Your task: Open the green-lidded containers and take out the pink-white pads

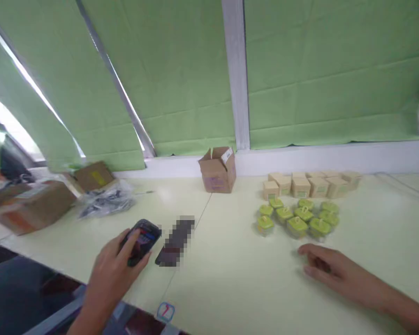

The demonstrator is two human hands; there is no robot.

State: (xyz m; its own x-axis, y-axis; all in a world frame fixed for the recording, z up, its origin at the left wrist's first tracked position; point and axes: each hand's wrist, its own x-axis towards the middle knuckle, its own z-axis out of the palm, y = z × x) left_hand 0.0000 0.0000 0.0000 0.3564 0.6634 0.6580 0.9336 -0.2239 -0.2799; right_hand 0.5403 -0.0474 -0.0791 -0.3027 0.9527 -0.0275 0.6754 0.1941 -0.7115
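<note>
My left hand (113, 270) grips a dark phone (142, 239) with a lit screen, low over the pale table (230, 279) near its front edge. A second dark flat device (176, 242), partly pixelated, lies just right of the phone. My right hand (330, 270) rests on the table with its fingers loosely curled and nothing in them. It is a short way in front of a cluster of several small clear containers with green lids (298, 218). Behind those stands a row of several small tan boxes (309, 184).
An open cardboard box (218, 170) stands at the back centre against the white sill. At the left lie a plastic bag of dark parts (104, 202) and larger cardboard boxes (31, 204). Green blinds (181, 79) cover the windows. A dark surface (21, 293) lies at the lower left.
</note>
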